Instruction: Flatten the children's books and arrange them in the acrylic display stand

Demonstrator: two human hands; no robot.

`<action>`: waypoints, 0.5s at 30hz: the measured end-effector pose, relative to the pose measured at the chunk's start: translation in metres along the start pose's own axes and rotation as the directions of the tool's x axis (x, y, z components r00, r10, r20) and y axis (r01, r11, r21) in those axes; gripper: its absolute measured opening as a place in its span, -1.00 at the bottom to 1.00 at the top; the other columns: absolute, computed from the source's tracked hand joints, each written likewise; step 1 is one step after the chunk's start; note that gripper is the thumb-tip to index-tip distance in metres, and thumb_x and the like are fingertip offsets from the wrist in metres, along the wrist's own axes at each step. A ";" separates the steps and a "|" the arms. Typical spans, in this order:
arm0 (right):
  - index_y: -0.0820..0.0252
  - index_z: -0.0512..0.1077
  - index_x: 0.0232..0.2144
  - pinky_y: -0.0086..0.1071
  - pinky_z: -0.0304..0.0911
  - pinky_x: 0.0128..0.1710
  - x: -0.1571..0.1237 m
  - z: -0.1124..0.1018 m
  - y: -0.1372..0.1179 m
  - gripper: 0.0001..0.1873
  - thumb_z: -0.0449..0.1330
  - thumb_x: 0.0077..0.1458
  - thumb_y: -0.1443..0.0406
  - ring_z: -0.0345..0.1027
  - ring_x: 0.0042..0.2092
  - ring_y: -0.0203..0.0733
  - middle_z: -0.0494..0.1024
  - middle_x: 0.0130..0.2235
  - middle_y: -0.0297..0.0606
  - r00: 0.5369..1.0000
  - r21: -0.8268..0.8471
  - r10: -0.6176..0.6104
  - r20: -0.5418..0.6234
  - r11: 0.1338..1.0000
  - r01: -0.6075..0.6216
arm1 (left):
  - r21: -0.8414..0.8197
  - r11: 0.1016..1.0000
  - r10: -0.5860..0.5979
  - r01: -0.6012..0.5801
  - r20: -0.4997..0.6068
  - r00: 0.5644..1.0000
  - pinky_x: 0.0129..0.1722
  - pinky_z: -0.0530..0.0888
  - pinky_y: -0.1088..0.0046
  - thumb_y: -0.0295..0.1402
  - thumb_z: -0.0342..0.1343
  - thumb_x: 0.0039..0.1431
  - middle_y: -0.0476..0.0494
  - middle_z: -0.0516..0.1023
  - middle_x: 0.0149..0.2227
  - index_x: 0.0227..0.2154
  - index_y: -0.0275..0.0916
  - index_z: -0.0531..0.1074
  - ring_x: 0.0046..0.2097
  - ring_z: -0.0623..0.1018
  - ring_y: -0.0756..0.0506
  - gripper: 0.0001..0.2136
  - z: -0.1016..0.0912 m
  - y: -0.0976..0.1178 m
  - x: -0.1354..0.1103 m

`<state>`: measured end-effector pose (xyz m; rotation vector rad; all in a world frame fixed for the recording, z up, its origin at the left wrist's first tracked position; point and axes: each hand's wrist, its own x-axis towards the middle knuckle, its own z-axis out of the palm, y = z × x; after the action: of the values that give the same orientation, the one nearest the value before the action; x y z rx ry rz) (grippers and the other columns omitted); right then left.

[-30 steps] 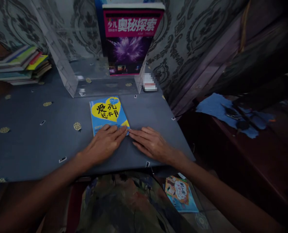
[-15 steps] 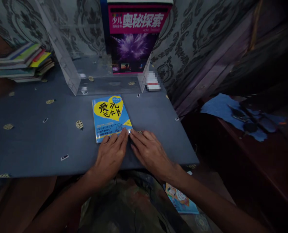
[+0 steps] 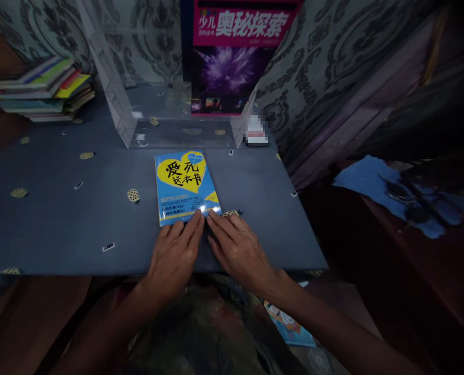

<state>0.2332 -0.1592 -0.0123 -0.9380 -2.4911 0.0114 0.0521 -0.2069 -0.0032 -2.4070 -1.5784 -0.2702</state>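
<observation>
A blue book (image 3: 185,200) with a yellow heart and black Chinese lettering on its cover lies closed and flat on the table. My left hand (image 3: 176,253) rests at its near edge, fingers stretched out, the fingertips on the bottom of the cover. Beside it, my right hand (image 3: 239,245) lies with fingers extended, its tips touching the book near the bottom right corner. Neither hand is wrapped round the book. The fingertips of both hands are close together, and the undersides of the hands are hidden.
Behind the book stands a clear acrylic stand (image 3: 185,136) holding a magenta and purple book (image 3: 232,73). A stack of books (image 3: 44,94) is at the back left. A pixelated white item (image 3: 256,133) sits right of the stand. Lower right, another book (image 3: 290,325) lies below the table edge.
The view has shifted, so the table and stand appear further right. Both hands have slid slightly left along the book's near edge. The book stays closed.
</observation>
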 end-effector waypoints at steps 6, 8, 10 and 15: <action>0.40 0.46 0.16 0.00 0.44 -0.04 0.001 0.002 -0.001 -0.58 0.04 0.34 0.39 0.41 -0.07 0.07 0.58 0.07 0.12 1.000 0.000 -0.020 0.009 1.000 0.020 | -0.026 0.999 -0.027 0.027 0.000 1.000 -0.13 0.40 0.25 -0.61 -0.02 0.20 -0.26 0.45 0.27 0.23 -0.38 0.38 -0.09 0.48 -0.20 -0.49 0.002 -0.002 -0.009; 0.39 0.47 0.14 0.00 0.45 -0.05 0.003 0.001 -0.001 -0.59 0.03 0.34 0.38 0.41 -0.08 0.07 0.59 0.05 0.11 1.000 -0.002 -0.020 0.006 1.000 0.020 | -0.038 0.999 -0.028 0.029 0.019 0.999 -0.13 0.41 0.25 -0.60 -0.02 0.20 -0.28 0.43 0.28 0.25 -0.39 0.35 -0.08 0.48 -0.20 -0.48 0.001 -0.002 -0.010; 0.40 0.49 0.12 -0.01 0.46 -0.05 0.005 0.000 -0.003 -0.60 0.04 0.34 0.39 0.41 -0.09 0.06 0.59 0.05 0.10 1.000 0.008 -0.024 0.004 1.000 0.024 | -0.043 0.998 -0.045 0.046 0.033 0.998 -0.14 0.42 0.25 -0.60 -0.02 0.21 -0.28 0.43 0.28 0.26 -0.40 0.34 -0.07 0.48 -0.20 -0.47 0.000 -0.002 -0.012; 0.46 0.49 0.11 -0.02 0.47 -0.07 0.009 0.003 -0.008 -0.61 0.08 0.32 0.40 0.43 -0.09 0.07 0.60 0.03 0.13 0.998 0.048 -0.061 -0.012 0.997 0.062 | -0.041 0.993 -0.113 0.114 0.016 0.993 -0.18 0.41 0.26 -0.61 -0.03 0.21 -0.24 0.45 0.27 0.23 -0.37 0.37 -0.11 0.48 -0.19 -0.49 -0.001 -0.005 -0.022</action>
<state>0.2212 -0.1593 -0.0101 -0.8389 -2.4971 0.0464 0.0391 -0.2245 -0.0080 -2.3583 -1.7354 -0.3114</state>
